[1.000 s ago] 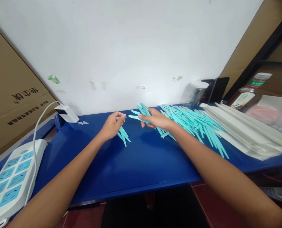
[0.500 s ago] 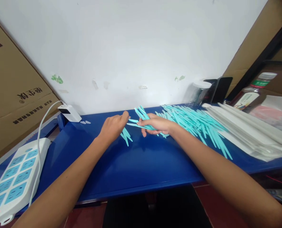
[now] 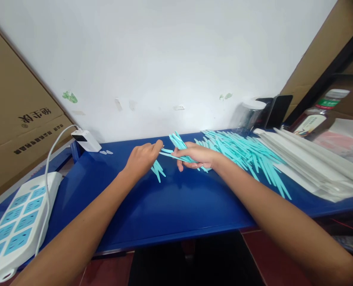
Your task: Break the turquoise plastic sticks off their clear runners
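Blue table (image 3: 179,206), right hand (image 3: 195,155) clenched round teal sticks (image 3: 178,142) — left hand (image 3: 142,159) pinching one stick (image 3: 166,151) at their 9 o'clock.

The right hand (image 3: 195,155) grips a fan of teal strips (image 3: 178,142) over the blue table (image 3: 170,206). At its nine o'clock, the left hand (image 3: 140,159) meets one strip's tip with its fingertips (image 3: 159,144), above a few loose strips (image 3: 157,171). A big teal heap (image 3: 244,153) spreads at three o'clock, and a power strip (image 3: 15,222) lies at eight o'clock.
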`<action>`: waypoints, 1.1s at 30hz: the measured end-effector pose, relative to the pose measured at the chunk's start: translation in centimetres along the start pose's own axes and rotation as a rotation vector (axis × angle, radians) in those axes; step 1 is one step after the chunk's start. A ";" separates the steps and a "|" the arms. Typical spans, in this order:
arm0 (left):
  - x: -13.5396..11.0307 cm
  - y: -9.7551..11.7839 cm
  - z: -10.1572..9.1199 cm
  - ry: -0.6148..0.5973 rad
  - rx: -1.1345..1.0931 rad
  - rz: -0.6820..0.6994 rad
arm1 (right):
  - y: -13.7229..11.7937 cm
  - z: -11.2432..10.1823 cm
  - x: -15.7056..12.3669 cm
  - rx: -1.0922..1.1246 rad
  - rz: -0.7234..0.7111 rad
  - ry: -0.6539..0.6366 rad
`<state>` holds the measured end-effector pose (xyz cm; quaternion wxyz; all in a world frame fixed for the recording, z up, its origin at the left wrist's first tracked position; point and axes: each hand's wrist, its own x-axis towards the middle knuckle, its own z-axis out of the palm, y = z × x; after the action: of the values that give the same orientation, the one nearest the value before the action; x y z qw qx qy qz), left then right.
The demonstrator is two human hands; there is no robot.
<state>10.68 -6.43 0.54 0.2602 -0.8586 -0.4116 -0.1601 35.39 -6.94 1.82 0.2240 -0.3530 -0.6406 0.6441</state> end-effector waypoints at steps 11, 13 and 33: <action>-0.1 -1.0 0.9 0.342 -0.186 0.073 | 0.0 -0.4 -0.1 -0.041 -0.098 0.018; -0.1 -1.4 0.4 0.319 -0.217 -0.005 | 0.0 -0.5 -0.2 -0.044 -0.118 0.038; 0.7 0.1 0.2 -0.025 -1.136 -0.438 | -0.8 0.1 -0.7 -0.191 -0.197 0.016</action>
<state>11.20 -5.88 0.71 -0.2825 -0.7603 -0.4318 -0.3946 35.65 -7.46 2.71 0.2565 -0.3134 -0.7286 0.5523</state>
